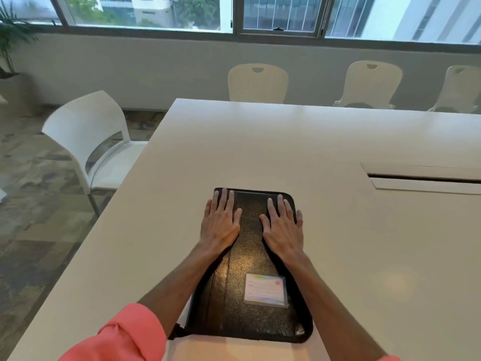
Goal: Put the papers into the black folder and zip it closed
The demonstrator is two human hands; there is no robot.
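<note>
The black folder [250, 256] lies closed and flat on the white table [338, 142], long side running away from me. A pale card [266, 290] sits in a clear pocket on its cover. My left hand [221, 220] rests palm down on the far left part of the cover, fingers spread. My right hand [283, 224] lies flat on the far right part, little finger over the edge. A sliver of white paper [188, 311] shows at the folder's near left edge. A black tab [177, 332] sticks out at the near left corner.
A white chair [88, 136] stands at the table's left edge. Three cream chairs [257, 82] line the far side under the windows. A cable slot [421, 177] is set into the table at the right. A plant [10, 35] stands far left.
</note>
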